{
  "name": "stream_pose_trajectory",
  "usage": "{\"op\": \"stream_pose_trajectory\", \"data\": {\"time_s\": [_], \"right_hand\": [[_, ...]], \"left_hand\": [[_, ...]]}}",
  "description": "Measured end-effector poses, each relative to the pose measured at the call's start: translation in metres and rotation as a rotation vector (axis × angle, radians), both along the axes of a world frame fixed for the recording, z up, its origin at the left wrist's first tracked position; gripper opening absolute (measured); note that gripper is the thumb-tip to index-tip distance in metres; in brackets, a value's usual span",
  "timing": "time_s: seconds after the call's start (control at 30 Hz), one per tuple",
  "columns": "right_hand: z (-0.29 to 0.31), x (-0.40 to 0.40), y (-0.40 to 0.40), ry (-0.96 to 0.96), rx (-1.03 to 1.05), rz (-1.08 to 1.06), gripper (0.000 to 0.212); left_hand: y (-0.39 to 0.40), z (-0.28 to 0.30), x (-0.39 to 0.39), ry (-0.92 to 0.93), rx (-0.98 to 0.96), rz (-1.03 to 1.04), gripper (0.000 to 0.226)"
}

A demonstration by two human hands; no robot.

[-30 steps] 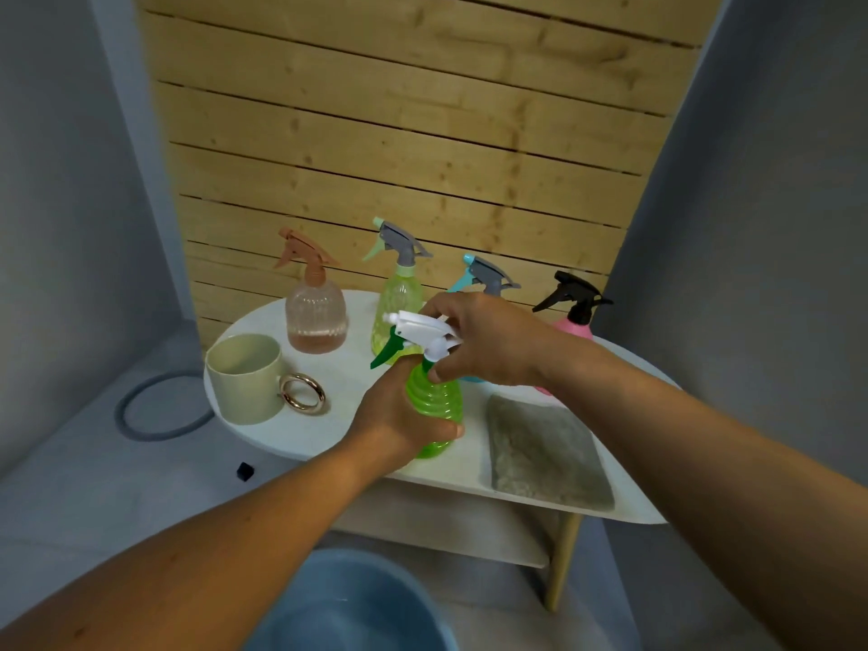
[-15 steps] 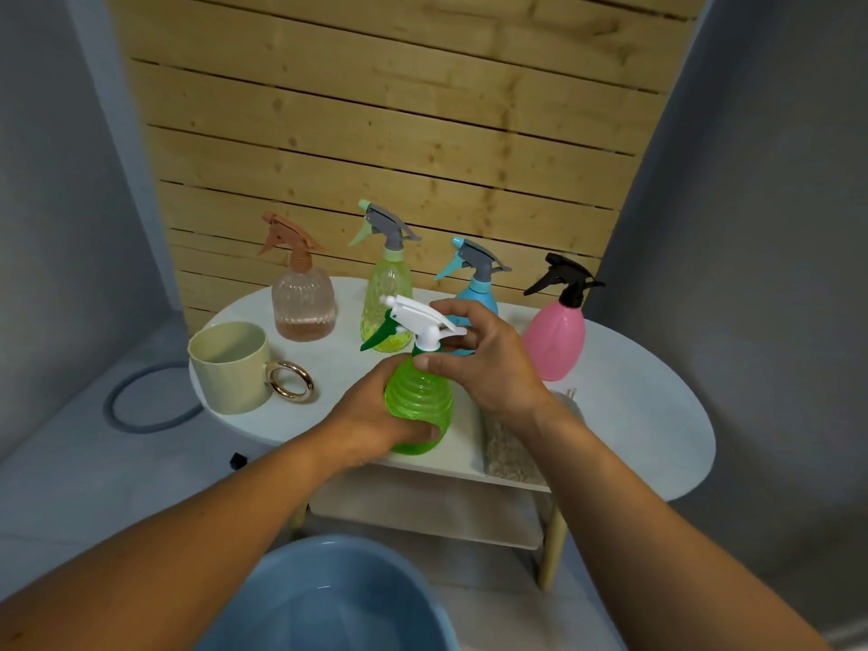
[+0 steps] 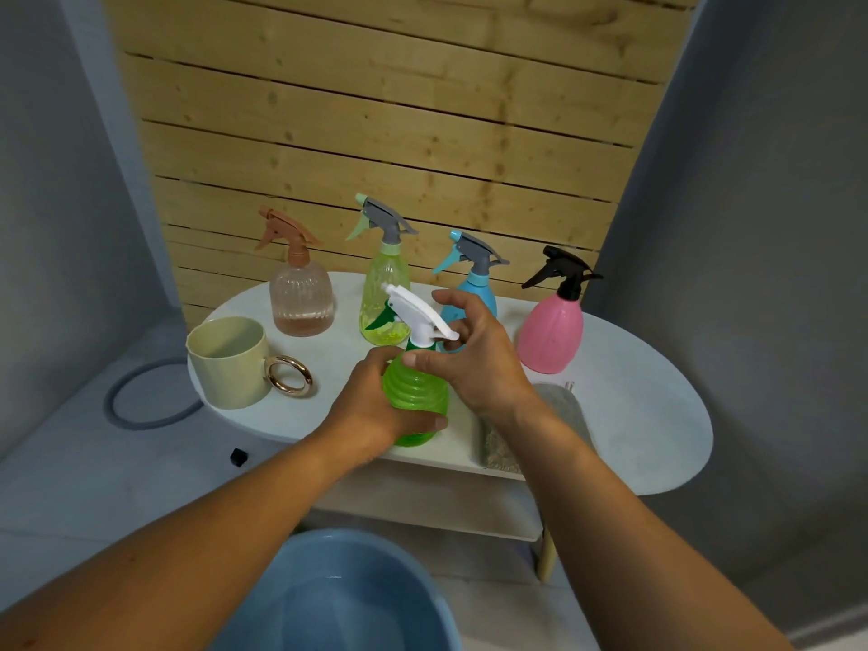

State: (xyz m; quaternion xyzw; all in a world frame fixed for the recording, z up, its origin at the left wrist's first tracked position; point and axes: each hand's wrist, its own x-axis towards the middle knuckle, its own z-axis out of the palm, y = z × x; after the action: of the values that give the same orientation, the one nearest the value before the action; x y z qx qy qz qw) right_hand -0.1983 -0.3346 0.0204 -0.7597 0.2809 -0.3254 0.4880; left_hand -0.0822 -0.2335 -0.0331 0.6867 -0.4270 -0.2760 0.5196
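Left grip [image 3: 371, 411] wraps the ribbed green spray bottle [image 3: 413, 397]; right grip [image 3: 479, 364] pinches its neck just beneath the white trigger head [image 3: 418, 312].

1. My left hand [image 3: 371, 406] wraps the green ribbed plastic spray bottle [image 3: 415, 397] and hides its left side.
2. My right hand [image 3: 474, 364] covers that bottle's neck and the lower body of the blue plastic spray bottle [image 3: 479, 296].
3. My right forearm hides much of the grey cloth [image 3: 570, 415] on the counter [image 3: 634, 415].
4. The bottom edge cuts off the round blue plastic basin [image 3: 338, 594].
5. The small black thing [image 3: 238, 456] on the floor is too small to identify.
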Motion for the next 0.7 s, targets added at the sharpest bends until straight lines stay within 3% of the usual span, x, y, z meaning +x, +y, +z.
{"op": "stream_pose_trajectory", "data": {"time_s": [0.13, 0.33, 0.43, 0.57, 0.7], "right_hand": [[-0.008, 0.001, 0.003, -0.072, 0.077, -0.008, 0.080], [-0.006, 0.000, 0.002, -0.119, 0.125, 0.019, 0.078], [-0.005, 0.001, 0.003, -0.149, 0.148, 0.029, 0.077], [-0.007, 0.004, 0.004, -0.170, 0.151, 0.020, 0.076], [-0.011, 0.005, 0.005, -0.126, 0.114, 0.001, 0.070]], "left_hand": [[0.003, -0.003, 0.000, -0.083, 0.084, 0.042, 0.117], [0.014, 0.006, 0.019, 0.057, 0.069, -0.222, 0.085], [0.010, 0.001, 0.021, 0.022, 0.067, -0.070, 0.087], [0.004, -0.006, 0.008, -0.157, 0.072, 0.101, 0.102], [0.003, -0.004, 0.004, -0.232, 0.104, 0.065, 0.090]]}}
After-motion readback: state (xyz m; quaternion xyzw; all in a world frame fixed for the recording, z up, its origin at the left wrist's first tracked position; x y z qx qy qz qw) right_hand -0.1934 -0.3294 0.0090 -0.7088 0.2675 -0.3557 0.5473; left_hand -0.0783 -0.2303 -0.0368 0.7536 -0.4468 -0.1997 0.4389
